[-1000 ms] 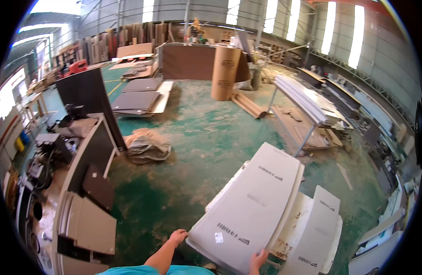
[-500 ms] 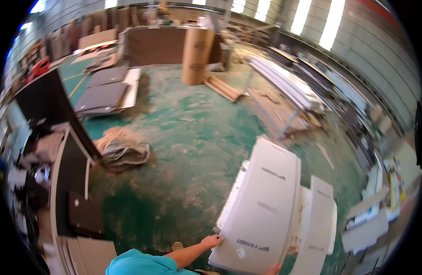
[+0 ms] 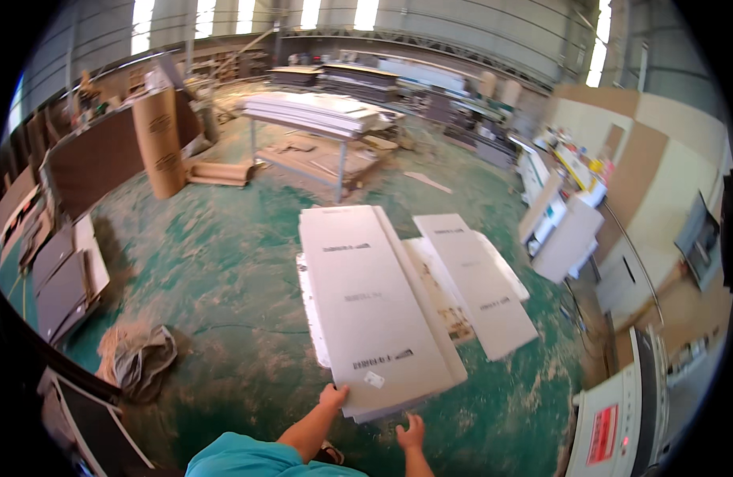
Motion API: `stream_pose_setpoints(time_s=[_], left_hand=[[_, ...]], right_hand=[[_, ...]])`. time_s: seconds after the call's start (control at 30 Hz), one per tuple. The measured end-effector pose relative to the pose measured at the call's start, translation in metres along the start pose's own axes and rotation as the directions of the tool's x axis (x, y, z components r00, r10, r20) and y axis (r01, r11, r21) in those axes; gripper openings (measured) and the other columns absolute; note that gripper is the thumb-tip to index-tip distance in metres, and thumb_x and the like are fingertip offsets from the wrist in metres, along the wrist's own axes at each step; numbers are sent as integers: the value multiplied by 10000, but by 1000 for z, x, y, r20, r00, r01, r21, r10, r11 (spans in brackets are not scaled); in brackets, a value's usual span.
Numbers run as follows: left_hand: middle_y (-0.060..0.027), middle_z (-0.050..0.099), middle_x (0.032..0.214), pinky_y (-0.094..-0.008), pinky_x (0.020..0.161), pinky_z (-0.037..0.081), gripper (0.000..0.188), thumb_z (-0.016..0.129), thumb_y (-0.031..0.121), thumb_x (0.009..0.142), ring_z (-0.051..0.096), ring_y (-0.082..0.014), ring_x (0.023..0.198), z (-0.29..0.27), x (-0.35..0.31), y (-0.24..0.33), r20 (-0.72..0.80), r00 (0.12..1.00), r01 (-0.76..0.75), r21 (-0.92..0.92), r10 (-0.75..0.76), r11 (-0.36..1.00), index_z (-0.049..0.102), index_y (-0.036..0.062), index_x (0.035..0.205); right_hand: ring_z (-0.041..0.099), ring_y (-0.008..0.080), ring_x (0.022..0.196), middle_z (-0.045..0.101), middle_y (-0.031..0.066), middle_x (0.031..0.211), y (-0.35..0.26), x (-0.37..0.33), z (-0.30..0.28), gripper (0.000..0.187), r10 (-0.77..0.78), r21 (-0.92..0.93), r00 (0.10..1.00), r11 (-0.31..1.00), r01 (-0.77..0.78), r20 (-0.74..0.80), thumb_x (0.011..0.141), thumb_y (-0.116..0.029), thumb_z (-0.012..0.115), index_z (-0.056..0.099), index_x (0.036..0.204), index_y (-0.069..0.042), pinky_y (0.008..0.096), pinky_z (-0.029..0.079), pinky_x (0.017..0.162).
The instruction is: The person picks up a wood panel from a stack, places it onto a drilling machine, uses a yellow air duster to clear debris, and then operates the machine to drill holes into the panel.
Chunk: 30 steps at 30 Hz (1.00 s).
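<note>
A stack of long pale grey-white panels (image 3: pixel 374 294) lies low in front of me, with dark print and a small white label near its close end. My left hand (image 3: pixel 333 396) is closed on the left edge of the stack, by its near corner. Just short of the near edge is my right hand (image 3: pixel 412 433), its fingers apart and nothing in them. A narrower pale panel (image 3: pixel 478 286) lies to the right on a stained white board (image 3: pixel 439 290), which shows between it and the stack.
Ahead stands a metal-legged table (image 3: pixel 303 123) stacked with white sheets. A tall brown roll (image 3: pixel 157 143) is at the far left, a grey sack (image 3: pixel 146 362) at the near left. White machine housing (image 3: pixel 609 425) stands at the near right, leaning boards (image 3: pixel 569 238) beyond it.
My view has swung to the right, so the panels now sit nearer the middle. My right hand, at the panel's near edge before, now shows apart from it. The left stays at the left edge.
</note>
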<state>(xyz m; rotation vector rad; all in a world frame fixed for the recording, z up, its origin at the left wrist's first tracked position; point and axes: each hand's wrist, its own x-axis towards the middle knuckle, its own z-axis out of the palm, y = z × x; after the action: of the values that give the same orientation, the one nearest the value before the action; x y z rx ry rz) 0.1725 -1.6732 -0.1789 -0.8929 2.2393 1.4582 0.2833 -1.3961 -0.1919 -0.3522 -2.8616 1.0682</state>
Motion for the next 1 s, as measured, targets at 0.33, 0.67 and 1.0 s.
stream_pose_setpoints(time_s=[0.33,0.67,1.0], left_hand=[[-165,666,1083,-442,736,606,372,651,228,903,690,-312,909,41,-69,-47,347,938,108,-281,-4,954,586,-9,1182],[-87,674,1047,-387,647,522,441,680,368,882,638,-226,777,83,-181,-133,727,662,341,-78,-181,937,610,88,1215],[-155,621,1167,-447,818,552,436,645,260,899,654,-306,982,-42,11,-25,235,967,219,-577,-97,787,509,3,1223]], right_hand=[[634,219,784,681,98,914,168,-237,-23,279,774,387,594,490,-781,219,837,-242,697,693,1043,-55,375,500,678],[679,343,851,707,159,960,113,-160,-69,460,896,972,433,4,-237,102,954,-424,453,681,985,-26,508,526,730],[637,385,943,667,214,1045,139,-108,-130,430,516,-73,680,767,-638,-522,909,-393,528,653,1076,-17,519,503,794]])
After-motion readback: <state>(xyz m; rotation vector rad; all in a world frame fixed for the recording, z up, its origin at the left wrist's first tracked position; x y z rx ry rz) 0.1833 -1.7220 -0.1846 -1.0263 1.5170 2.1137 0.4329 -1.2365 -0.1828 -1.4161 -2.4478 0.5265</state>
